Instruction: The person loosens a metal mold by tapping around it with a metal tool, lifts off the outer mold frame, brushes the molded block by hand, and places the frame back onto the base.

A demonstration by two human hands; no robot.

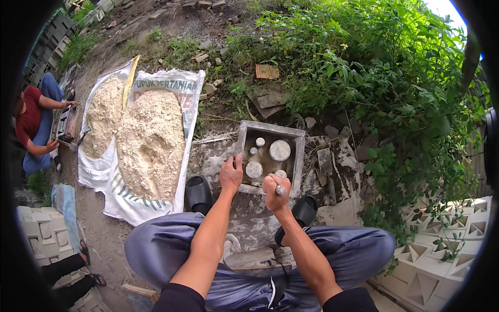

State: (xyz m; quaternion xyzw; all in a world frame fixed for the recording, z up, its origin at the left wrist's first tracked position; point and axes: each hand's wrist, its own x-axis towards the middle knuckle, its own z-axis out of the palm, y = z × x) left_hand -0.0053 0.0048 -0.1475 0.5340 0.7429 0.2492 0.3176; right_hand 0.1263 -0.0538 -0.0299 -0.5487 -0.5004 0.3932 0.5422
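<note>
A square grey box-like mould (243, 136) sits on the ground before me, with several round, pale-topped cylinders (280, 150) of different sizes standing inside it. My left hand (230, 174) grips the mould's left rim near its lower left corner. Over the near right part of the mould, my right hand (276, 193) is closed round a tool by its handle (280, 190). The handle's rough grey end points up toward me; the tool's lower part is hidden by the hand. One cylinder is partly covered by this hand.
Left of the mould, pale powder (150, 140) is heaped on white sacks (193, 86). A person in red (32, 122) works at the far left; another person's legs (70, 270) show lower left. Green plants (364, 62) grow right. Patterned pale blocks (431, 270) stand lower right.
</note>
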